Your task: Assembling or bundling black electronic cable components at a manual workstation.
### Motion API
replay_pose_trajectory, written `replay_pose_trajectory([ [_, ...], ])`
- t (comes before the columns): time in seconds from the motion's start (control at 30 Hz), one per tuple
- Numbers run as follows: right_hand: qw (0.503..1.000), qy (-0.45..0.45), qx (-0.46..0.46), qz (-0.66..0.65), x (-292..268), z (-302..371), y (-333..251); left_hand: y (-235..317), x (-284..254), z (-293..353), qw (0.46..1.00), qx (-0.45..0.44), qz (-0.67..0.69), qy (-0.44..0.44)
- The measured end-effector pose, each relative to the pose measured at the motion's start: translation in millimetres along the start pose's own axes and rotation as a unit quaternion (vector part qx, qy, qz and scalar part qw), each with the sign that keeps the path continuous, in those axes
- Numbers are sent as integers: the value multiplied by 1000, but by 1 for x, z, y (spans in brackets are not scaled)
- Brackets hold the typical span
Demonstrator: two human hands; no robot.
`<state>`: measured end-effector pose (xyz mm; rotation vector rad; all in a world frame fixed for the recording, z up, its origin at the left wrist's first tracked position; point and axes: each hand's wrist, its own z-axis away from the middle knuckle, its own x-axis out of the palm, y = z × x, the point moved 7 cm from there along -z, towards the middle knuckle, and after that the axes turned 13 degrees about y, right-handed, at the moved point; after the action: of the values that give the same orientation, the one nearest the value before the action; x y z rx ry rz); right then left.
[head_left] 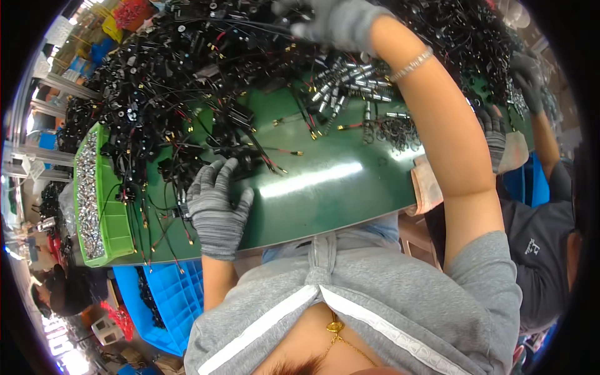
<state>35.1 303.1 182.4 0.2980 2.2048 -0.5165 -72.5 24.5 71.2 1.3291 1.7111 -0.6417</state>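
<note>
My left hand (219, 209), in a grey striped knit glove, lies near the front edge of the green table (312, 209). Its fingers are spread, with the tips against black plastic parts with wires (240, 161), and nothing shows gripped in it. Far forward, my right hand (344, 25), in a grey glove, reaches over the large heap of black wired parts (181, 56). Its fingers look stretched apart, though they are blurred and partly cut off by the top edge. Below it lie several silver and black metal cylinders (337, 90).
A green bin of small metal pieces (94, 194) stands at the left table edge, above a blue crate (172, 306). Coiled springs (394, 132) lie right of centre. At the right, a co-worker's gloved hands (494, 134) are beside a cloth (428, 187).
</note>
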Motion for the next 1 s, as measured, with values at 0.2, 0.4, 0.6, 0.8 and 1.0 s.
replay_pose_trajectory([
  [0.2, 967, -129, 159, 153, 8, 97, 76, -6, 13, -5, 1000, -4, -6, 2],
  [0.4, 902, -245, 292, 205, 12, 152, 63, 4, 20, 8, 989, 38, 140, 5],
  [0.6, 883, -308, 192, 297, 52, 164, 54, 23, 20, 0, 983, 15, 155, 94],
  [0.8, 896, -304, 177, 270, 68, 166, 55, 37, 41, -8, 991, 6, 118, -57],
  [1.0, 957, -63, 278, 57, 30, 146, 42, 35, 58, 13, 808, -208, 547, -70],
])
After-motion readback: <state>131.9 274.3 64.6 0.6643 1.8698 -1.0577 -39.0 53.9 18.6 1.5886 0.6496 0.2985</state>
